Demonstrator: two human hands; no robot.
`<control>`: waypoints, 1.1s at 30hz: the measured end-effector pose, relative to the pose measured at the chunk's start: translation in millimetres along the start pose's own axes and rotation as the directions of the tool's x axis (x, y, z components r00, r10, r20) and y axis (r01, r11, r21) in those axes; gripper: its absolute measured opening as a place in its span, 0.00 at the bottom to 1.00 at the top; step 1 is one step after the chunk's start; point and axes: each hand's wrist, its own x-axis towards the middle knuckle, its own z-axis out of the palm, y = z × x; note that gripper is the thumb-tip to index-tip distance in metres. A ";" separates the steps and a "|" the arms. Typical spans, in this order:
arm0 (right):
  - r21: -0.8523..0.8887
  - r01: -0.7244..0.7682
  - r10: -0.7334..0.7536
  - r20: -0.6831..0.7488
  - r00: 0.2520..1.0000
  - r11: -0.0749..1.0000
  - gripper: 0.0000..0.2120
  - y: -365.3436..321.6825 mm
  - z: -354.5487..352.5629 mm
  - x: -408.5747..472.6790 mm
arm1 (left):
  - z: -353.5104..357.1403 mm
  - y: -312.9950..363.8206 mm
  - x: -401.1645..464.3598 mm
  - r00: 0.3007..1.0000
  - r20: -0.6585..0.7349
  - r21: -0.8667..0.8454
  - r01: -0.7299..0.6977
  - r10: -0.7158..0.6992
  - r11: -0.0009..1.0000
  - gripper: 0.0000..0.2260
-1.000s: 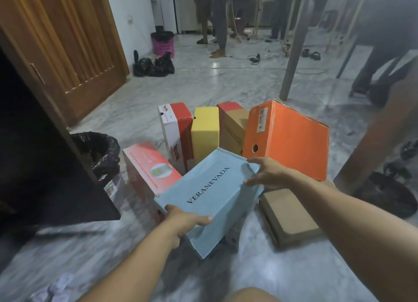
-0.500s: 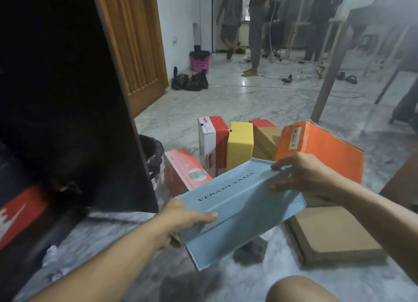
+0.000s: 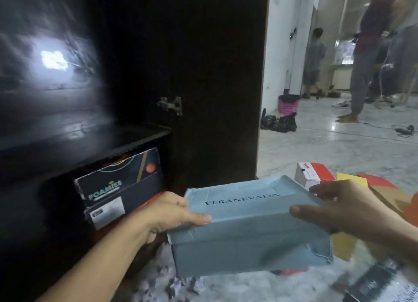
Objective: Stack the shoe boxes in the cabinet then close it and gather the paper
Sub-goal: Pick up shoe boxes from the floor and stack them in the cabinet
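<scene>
I hold a light blue shoe box [image 3: 248, 229] marked VERANEVADA between both hands, level, just in front of the dark cabinet [image 3: 203, 75]. My left hand [image 3: 172, 213] grips its left end and my right hand [image 3: 339, 209] grips its right end. Inside the cabinet, under a shelf [image 3: 86, 143], a black FOAMIES box [image 3: 117, 177] lies on another dark box [image 3: 113, 204], with a red box [image 3: 149, 202] partly hidden below. Crumpled paper [image 3: 172, 283] lies on the floor beneath the blue box.
The open cabinet door [image 3: 217, 98] stands to the right of the shelf. More boxes, white and red [image 3: 312, 172], yellow and orange, sit on the marble floor at the right. People stand at the back right near a pink bin [image 3: 288, 104] and black bags [image 3: 278, 123].
My view has swung left toward the cabinet. Both hands have carried the blue box up and leftward from the pile of boxes to the cabinet opening.
</scene>
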 end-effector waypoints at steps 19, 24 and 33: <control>0.363 0.330 -0.251 -0.250 0.935 0.871 0.18 -207.2 95.0 120.3 | -239.4 44.2 17.3 0.786 -0.598 -0.048 -0.231 0.157 0.972 0.36; 0.293 0.332 -0.271 -0.228 0.935 0.897 0.16 -231.1 128.5 135.2 | -264.2 12.4 60.2 0.708 -0.689 0.002 -0.208 0.152 0.978 0.26; 0.367 0.561 -0.618 0.051 0.785 0.742 0.21 -273.4 195.4 165.9 | -226.6 -5.6 101.7 0.425 -0.904 -0.163 -0.268 -0.035 0.949 0.30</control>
